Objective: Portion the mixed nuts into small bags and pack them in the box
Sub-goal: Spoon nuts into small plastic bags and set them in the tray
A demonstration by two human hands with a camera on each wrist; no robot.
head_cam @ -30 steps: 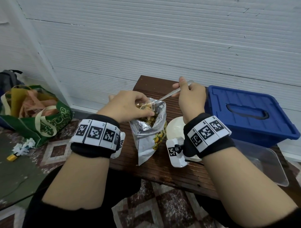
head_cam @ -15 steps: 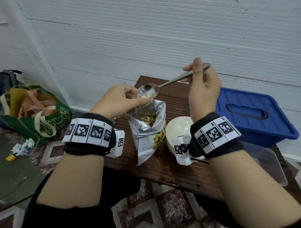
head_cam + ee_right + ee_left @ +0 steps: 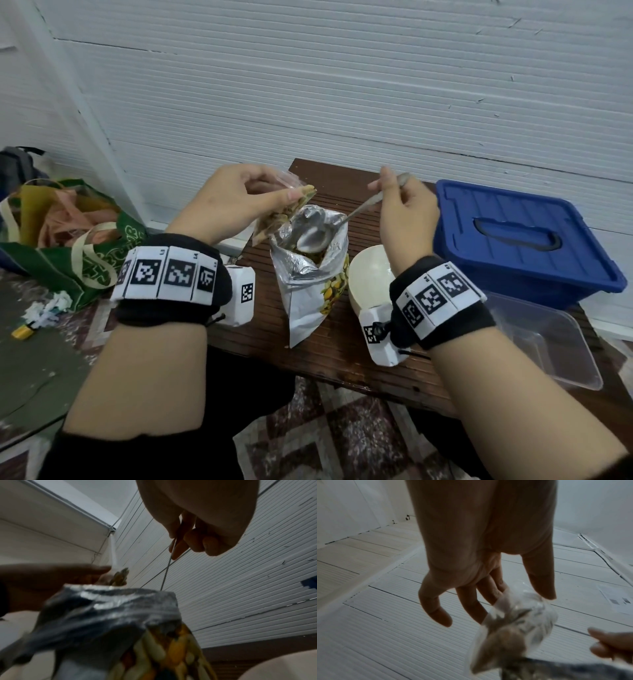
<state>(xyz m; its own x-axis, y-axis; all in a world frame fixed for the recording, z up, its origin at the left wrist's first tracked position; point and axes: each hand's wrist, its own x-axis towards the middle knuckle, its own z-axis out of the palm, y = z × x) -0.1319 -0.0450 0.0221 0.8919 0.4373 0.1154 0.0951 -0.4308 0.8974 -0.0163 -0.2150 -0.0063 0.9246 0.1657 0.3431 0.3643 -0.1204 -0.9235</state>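
Note:
A foil pouch of mixed nuts (image 3: 313, 277) stands open on the dark wooden table (image 3: 342, 356). My left hand (image 3: 236, 202) pinches a small clear bag (image 3: 277, 216) holding some nuts, just above the pouch's left rim; the small clear bag (image 3: 518, 626) hangs from thumb and fingers. My right hand (image 3: 404, 212) grips a metal spoon (image 3: 313, 236) by its handle, with the empty bowl lowered into the pouch mouth. In the right wrist view the spoon handle (image 3: 167, 569) runs down behind the pouch (image 3: 111, 615). A clear plastic box (image 3: 548, 339) sits at the table's right.
A white bowl (image 3: 370, 277) stands right of the pouch, partly behind my right wrist. A blue lidded bin (image 3: 520, 240) is at the back right. A green tote bag (image 3: 72, 236) with cloth lies on the floor at left, with scraps nearby. White panelled wall behind.
The spoon rose from the pouch to the small bag, then dropped back into the pouch with its bowl empty. My left hand lifted the small bag slightly.

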